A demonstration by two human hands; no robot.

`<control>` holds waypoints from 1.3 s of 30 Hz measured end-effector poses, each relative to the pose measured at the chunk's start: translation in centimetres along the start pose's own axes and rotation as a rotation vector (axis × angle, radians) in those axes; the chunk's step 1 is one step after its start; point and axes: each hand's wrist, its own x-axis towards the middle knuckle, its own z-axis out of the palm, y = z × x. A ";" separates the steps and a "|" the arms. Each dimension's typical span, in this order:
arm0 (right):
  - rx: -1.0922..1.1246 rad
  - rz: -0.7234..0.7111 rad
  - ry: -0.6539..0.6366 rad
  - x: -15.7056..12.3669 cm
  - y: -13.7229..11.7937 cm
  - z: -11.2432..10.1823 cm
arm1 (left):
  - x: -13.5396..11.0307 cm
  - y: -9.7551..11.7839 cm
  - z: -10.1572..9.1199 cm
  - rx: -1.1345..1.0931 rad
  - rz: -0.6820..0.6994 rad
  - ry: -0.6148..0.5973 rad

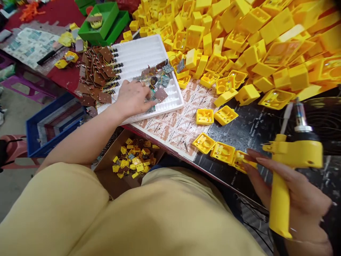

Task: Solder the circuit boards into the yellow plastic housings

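My left hand (134,97) reaches onto a white foam tray (144,57) and pinches a small brown circuit board (160,94) from a loose heap of boards and wired parts (157,78). My right hand (295,193) grips the handle of a yellow soldering gun (291,156), its metal tip pointing up and away. The right fingertips touch one of three open yellow plastic housings (222,152) lined up at the table's near edge.
A big heap of yellow housings (239,39) fills the back right. Two more housings (214,115) lie mid-table. Brown wired boards (97,74) pile left of the tray, green bins (102,23) behind. A cardboard box of parts (133,161) and a blue crate (50,122) sit below.
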 end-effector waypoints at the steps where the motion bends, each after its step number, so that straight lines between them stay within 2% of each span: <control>1: 0.018 -0.042 -0.014 0.4 -0.2 0.3 | -0.3 0.1 0.3 -0.020 0.020 0.005; 4: 0.076 -0.172 -0.072 1.9 -1.2 1.3 | -0.8 -0.3 0.5 -0.137 0.043 0.008; 10: 0.127 -0.244 -0.160 4.3 -3.5 4.7 | -0.3 -3.0 0.1 -0.551 0.024 -0.012; 14: 0.149 -0.281 -0.180 5.2 -4.2 5.9 | 0.0 -3.5 -2.1 -0.738 0.029 0.084; 17: 0.164 -0.272 -0.186 5.4 -4.2 5.7 | -0.1 -1.7 -4.4 -0.796 0.099 0.113; 19: 0.173 -0.264 -0.200 5.2 -4.1 5.4 | -0.3 0.5 -4.7 -0.821 0.201 0.031; 21: 0.172 -0.261 -0.204 4.9 -4.0 5.0 | -0.5 3.2 -3.6 -0.772 0.356 -0.120; 23: 0.162 -0.242 -0.164 4.5 -3.9 4.2 | -0.9 5.8 -1.6 -0.621 0.498 -0.226; 26: 0.135 -0.148 -0.047 4.0 -3.5 2.4 | -1.6 8.6 1.5 -0.370 0.581 -0.184; 28: 0.129 -0.106 -0.028 3.9 -3.3 1.4 | -2.0 9.4 2.6 -0.343 0.609 -0.125; 30: 0.139 -0.130 -0.072 3.9 -3.1 1.1 | -2.0 9.6 2.8 -0.437 0.628 -0.133; 33: 0.158 -0.204 -0.151 3.8 -3.2 2.5 | -1.6 9.6 2.4 -0.546 0.590 -0.216; 36: 0.162 -0.217 -0.187 3.8 -3.6 4.3 | -1.1 10.1 1.8 -0.493 0.546 -0.307; 39: 0.156 -0.205 -0.180 3.8 -3.8 4.2 | -0.8 10.9 1.6 -0.479 0.507 -0.396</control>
